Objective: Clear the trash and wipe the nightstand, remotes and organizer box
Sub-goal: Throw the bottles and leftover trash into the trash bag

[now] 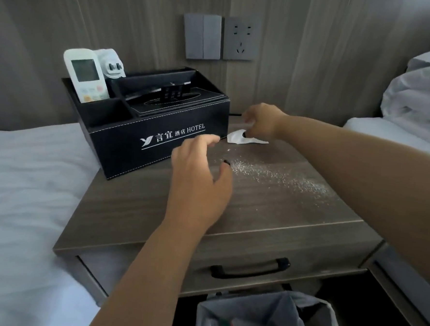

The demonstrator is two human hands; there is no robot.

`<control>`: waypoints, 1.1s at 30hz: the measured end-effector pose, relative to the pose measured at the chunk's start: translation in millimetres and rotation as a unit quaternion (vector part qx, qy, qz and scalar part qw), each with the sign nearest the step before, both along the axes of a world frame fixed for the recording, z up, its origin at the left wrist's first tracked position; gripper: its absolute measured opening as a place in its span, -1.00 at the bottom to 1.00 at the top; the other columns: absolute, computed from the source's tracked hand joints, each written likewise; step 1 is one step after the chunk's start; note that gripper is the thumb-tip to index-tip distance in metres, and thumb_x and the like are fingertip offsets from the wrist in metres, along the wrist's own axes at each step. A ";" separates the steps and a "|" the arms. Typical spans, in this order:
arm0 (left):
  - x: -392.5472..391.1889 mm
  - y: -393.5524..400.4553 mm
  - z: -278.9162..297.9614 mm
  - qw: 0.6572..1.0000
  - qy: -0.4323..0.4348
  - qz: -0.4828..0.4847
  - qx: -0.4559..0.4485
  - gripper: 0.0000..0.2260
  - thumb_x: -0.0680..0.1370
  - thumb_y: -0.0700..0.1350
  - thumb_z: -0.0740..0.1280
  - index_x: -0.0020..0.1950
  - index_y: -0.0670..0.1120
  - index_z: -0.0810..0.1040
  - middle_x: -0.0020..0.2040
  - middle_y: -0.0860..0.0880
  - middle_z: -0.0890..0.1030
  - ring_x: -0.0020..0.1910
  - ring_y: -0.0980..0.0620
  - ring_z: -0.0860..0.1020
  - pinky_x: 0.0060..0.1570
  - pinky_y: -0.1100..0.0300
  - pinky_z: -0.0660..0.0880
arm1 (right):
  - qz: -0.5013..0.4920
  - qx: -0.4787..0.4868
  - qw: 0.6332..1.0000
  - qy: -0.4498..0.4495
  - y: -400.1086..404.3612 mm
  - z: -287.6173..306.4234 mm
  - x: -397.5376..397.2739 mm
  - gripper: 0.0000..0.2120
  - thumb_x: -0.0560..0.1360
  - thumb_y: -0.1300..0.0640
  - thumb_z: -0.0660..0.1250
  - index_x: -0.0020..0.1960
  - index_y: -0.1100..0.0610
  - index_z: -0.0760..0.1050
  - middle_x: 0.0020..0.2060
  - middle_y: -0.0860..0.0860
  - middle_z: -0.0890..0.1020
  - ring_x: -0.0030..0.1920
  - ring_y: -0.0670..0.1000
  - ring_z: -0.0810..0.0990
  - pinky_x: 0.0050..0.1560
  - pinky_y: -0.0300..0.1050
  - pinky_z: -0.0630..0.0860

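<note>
A wooden nightstand stands between two beds. On its back left sits a black hotel organizer box holding a white remote and a second wrapped remote. White crumbs or powder are scattered across the top. A torn white wrapper lies beside the box at the back. My right hand pinches the wrapper from above. My left hand hovers over the nightstand in front of the box, fingers apart, holding nothing.
A lined trash bin with a plastic bottle inside stands on the floor below the drawer. The drawer has a black handle. White beds flank both sides. A switch and socket sit on the wall panel.
</note>
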State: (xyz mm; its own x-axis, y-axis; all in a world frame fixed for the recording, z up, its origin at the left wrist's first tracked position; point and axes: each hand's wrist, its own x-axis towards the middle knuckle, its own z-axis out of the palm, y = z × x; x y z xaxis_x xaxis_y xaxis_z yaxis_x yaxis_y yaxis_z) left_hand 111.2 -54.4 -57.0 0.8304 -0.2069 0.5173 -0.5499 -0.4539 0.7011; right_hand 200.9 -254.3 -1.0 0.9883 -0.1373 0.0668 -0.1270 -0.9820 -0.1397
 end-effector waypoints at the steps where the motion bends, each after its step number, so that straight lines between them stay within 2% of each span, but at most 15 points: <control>1: 1.0 -0.9 0.4 1.000 0.003 -0.002 0.003 -0.68 0.52 -0.14 0.32 0.27 0.04 0.47 0.21 0.15 0.46 0.27 0.17 0.30 0.15 0.46 0.20 | 0.005 0.005 1.000 0.012 -1.1 -2.4 6.5 -0.54 0.49 0.10 0.39 0.36 0.18 0.45 0.28 0.09 0.54 0.27 0.16 0.50 0.28 -0.01 0.45; 4: 5.0 -4.3 3.6 1.000 0.015 -0.011 -0.010 -0.71 0.51 -0.15 0.32 0.22 0.05 0.50 0.18 0.16 0.48 0.25 0.17 0.34 0.18 0.37 0.27 | 0.007 0.020 1.000 0.011 -3.0 -12.3 15.2 -0.58 0.43 0.15 0.44 0.27 0.08 0.52 0.17 0.02 0.61 0.20 0.11 0.55 0.24 0.02 0.48; 7: 8.5 -8.9 6.7 0.998 0.032 -0.023 -0.045 -0.72 0.50 -0.16 0.33 0.18 0.05 0.52 0.14 0.16 0.50 0.22 0.16 0.42 0.18 0.28 0.36 | -0.014 0.033 0.999 -0.036 -7.2 -15.2 13.1 -0.67 0.43 0.22 0.38 0.19 0.04 0.57 0.08 0.02 0.63 0.12 0.09 0.57 0.16 0.00 0.52; 9: 10.8 -11.9 8.8 0.995 0.053 -0.036 -0.076 -0.72 0.50 -0.16 0.34 0.20 0.05 0.51 0.15 0.15 0.53 0.18 0.20 0.47 0.11 0.31 0.42 | -0.029 0.107 0.989 -0.096 -8.9 -8.4 2.3 -0.71 0.43 0.25 0.39 0.13 0.07 0.60 -0.04 0.00 0.62 -0.01 0.02 0.57 -0.02 -0.14 0.49; 11: 14.1 -13.9 12.0 0.989 0.082 -0.039 -0.119 -0.70 0.52 -0.15 0.35 0.23 0.06 0.46 0.13 0.14 0.54 0.12 0.24 0.51 0.03 0.32 0.46 | -0.015 0.242 0.959 -0.146 -7.1 2.7 -16.2 -0.76 0.39 0.28 0.46 0.03 0.09 0.61 -0.17 0.00 0.61 -0.15 -0.05 0.56 -0.13 -0.19 0.47; 13: 18.9 -14.6 15.9 0.977 0.123 -0.042 -0.168 -0.67 0.54 -0.11 0.37 0.28 0.06 0.42 0.12 0.14 0.54 0.09 0.24 0.54 0.02 0.32 0.48 | 0.016 0.364 0.919 -0.148 -1.3 14.7 -39.1 -0.75 0.36 0.30 0.51 0.00 0.12 0.61 -0.25 0.00 0.64 -0.26 -0.09 0.58 -0.22 -0.25 0.48; 15: 25.8 -17.1 17.4 0.959 0.168 -0.057 -0.220 -0.64 0.53 -0.06 0.40 0.31 0.04 0.42 0.13 0.12 0.56 0.10 0.20 0.56 0.11 0.25 0.49 | 0.052 0.385 0.914 -0.117 3.2 23.0 -56.6 -0.70 0.34 0.28 0.54 0.05 0.13 0.61 -0.24 0.03 0.69 -0.25 -0.10 0.62 -0.21 -0.26 0.51; 18: 31.1 -23.7 15.1 0.949 0.190 -0.067 -0.240 -0.74 0.49 0.01 0.45 0.15 0.07 0.52 0.08 0.11 0.63 0.12 0.16 0.59 0.20 0.12 0.51 | 0.101 0.328 0.935 -0.091 11.7 27.9 -71.8 -0.65 0.33 0.26 0.56 0.08 0.10 0.60 -0.24 0.01 0.70 -0.27 -0.19 0.61 -0.20 -0.41 0.48; 20: 31.8 -28.6 14.4 0.960 0.153 -0.040 -0.232 -0.91 0.48 -0.02 0.45 -0.04 0.07 0.60 -0.06 0.12 0.67 0.00 0.17 0.63 0.11 0.10 0.56 | 0.130 0.291 0.946 -0.064 13.3 31.5 -75.3 -0.63 0.33 0.26 0.57 0.08 0.05 0.59 -0.26 -0.05 0.71 -0.32 -0.26 0.58 -0.24 -0.50 0.42; 23: 37.5 -30.2 14.8 0.963 0.125 0.011 -0.240 -0.93 0.50 -0.08 0.44 -0.17 0.06 0.60 -0.21 0.13 0.66 -0.18 0.23 0.63 -0.08 0.24 0.55 | 0.141 0.287 0.947 0.027 -0.5 43.5 -64.7 -0.66 0.37 0.25 0.52 0.11 0.05 0.57 -0.14 -0.05 0.73 -0.18 -0.19 0.67 -0.11 -0.43 0.51; 25: 43.6 -28.0 14.5 0.956 0.136 0.038 -0.258 -0.94 0.51 -0.07 0.43 -0.14 0.04 0.59 -0.21 0.12 0.66 -0.23 0.23 0.62 -0.15 0.30 0.52 | 0.113 0.253 0.960 0.032 -15.4 47.8 -35.2 -0.75 0.43 0.24 0.46 0.08 0.07 0.59 -0.07 -0.03 0.72 -0.09 -0.13 0.68 0.05 -0.29 0.54; 27: 47.7 -26.2 13.1 0.951 0.142 0.062 -0.269 -0.96 0.53 -0.06 0.42 -0.11 0.03 0.59 -0.20 0.09 0.66 -0.23 0.18 0.63 -0.16 0.27 0.53 | 0.059 0.142 0.987 -0.033 -27.8 42.7 8.6 -0.80 0.46 0.20 0.39 0.07 0.06 0.60 0.00 -0.01 0.70 -0.03 -0.10 0.63 0.08 -0.26 0.48; 28: 48.7 -25.3 12.5 0.949 0.140 0.071 -0.272 -0.95 0.53 -0.06 0.41 -0.11 0.03 0.58 -0.19 0.08 0.66 -0.24 0.15 0.63 -0.17 0.24 0.54 | 0.040 0.084 0.995 -0.048 -30.4 36.9 30.8 -0.76 0.47 0.19 0.36 0.13 0.06 0.59 0.05 0.00 0.68 0.03 -0.05 0.60 0.09 -0.24 0.45; 31: 51.9 -23.4 11.7 0.948 0.139 0.081 -0.276 -0.94 0.54 -0.05 0.40 -0.13 0.06 0.57 -0.19 0.07 0.66 -0.24 0.12 0.64 -0.18 0.19 0.55 | 0.044 -0.037 0.998 -0.024 -32.5 14.9 87.9 -0.65 0.50 0.20 0.28 0.28 0.11 0.50 0.15 0.08 0.62 0.18 0.13 0.55 0.14 -0.13 0.47; 33: 52.4 -23.7 11.3 0.944 0.154 0.072 -0.283 -0.96 0.54 -0.05 0.40 -0.10 0.04 0.58 -0.18 0.07 0.67 -0.23 0.12 0.64 -0.20 0.23 0.53 | 0.062 -0.121 0.991 0.004 -29.9 2.3 111.7 -0.65 0.48 0.21 0.29 0.26 0.12 0.48 0.12 0.13 0.61 0.14 0.18 0.56 0.06 -0.08 0.49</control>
